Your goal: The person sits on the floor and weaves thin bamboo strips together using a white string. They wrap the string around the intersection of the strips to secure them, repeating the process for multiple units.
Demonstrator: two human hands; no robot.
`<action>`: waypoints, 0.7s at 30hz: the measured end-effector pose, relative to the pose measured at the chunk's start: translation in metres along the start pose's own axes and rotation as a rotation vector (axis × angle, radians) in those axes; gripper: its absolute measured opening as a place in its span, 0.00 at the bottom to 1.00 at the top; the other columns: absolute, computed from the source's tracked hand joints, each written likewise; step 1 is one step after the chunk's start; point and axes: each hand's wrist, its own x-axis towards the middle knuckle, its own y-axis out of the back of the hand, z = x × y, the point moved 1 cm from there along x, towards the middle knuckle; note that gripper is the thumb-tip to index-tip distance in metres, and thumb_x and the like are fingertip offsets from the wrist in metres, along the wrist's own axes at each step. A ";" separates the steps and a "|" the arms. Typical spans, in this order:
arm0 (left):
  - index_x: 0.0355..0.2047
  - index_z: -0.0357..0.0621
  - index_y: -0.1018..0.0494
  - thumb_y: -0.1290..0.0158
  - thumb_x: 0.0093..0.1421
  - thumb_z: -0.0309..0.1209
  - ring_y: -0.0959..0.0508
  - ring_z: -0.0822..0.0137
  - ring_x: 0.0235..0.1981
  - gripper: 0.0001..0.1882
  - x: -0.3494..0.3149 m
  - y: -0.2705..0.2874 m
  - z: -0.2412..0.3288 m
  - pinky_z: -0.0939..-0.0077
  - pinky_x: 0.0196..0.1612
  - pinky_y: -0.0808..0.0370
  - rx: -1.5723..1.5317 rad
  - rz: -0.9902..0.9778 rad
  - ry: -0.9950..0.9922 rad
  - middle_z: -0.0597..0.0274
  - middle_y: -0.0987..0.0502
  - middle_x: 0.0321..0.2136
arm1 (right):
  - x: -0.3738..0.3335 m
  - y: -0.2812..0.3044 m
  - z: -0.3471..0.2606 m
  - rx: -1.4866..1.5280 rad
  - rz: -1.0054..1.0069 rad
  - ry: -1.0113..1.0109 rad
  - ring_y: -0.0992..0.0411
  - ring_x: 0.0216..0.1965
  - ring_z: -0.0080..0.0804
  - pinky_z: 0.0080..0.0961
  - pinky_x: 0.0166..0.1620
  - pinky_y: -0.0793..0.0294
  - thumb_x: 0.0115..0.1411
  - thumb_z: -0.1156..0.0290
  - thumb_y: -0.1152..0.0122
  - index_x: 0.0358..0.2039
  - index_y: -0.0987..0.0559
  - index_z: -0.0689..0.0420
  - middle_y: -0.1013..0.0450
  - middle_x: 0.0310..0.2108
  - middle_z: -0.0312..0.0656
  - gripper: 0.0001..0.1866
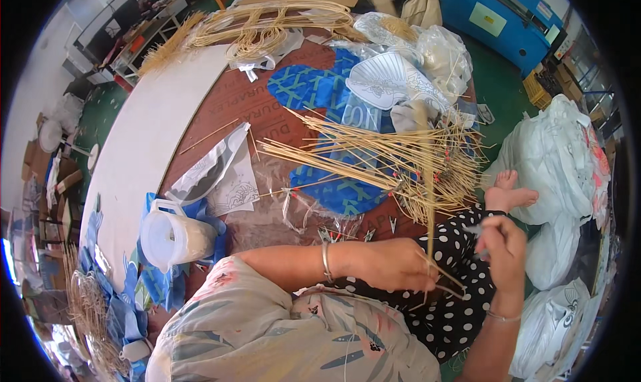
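A thin tan strip (431,232) was pinched in the left hand's grip (394,265), rising from it toward a heap of sticks (447,165) beyond on the brown counter (247,108). Right of that grip, the right hand (505,248) was raised, fingers curled, but whether it grasped the blurred grey thing (475,230) there could not be told; a white pitcher (170,242) stood well left.

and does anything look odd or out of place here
Mostly loose clutter. The pile of thin sticks is splayed, its ends uneven, and small clips lie scattered near it. A bare foot shows right of the pile, unusual beside work materials. The white jug looks tipped, though lens bend may explain it.
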 end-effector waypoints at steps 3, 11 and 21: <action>0.32 0.38 0.29 0.54 0.57 0.33 0.28 0.68 0.22 0.11 -0.023 0.029 -0.004 0.77 0.24 0.32 -0.146 0.242 0.175 0.58 0.28 0.22 | 0.016 -0.029 0.033 0.151 -0.032 -0.183 0.34 0.24 0.16 0.12 0.24 0.32 0.53 0.71 0.49 0.32 0.27 0.59 0.32 0.24 0.32 0.08; 0.12 0.45 0.34 0.56 0.56 0.40 0.39 0.78 0.07 0.18 -0.158 0.151 -0.034 0.84 0.09 0.45 -0.084 1.091 0.717 0.68 0.37 0.07 | 0.013 -0.095 0.051 -0.233 -0.147 0.334 0.28 0.31 0.37 0.23 0.35 0.30 0.49 0.73 0.44 0.33 0.26 0.62 0.29 0.36 0.47 0.10; 0.34 0.37 0.31 0.54 0.52 0.49 0.26 0.58 0.29 0.24 -0.403 0.231 -0.101 0.65 0.33 0.30 0.609 1.230 1.289 0.55 0.27 0.26 | -0.055 -0.024 0.113 0.160 0.141 -0.110 0.31 0.24 0.18 0.14 0.29 0.31 0.50 0.77 0.45 0.32 0.26 0.65 0.28 0.26 0.37 0.08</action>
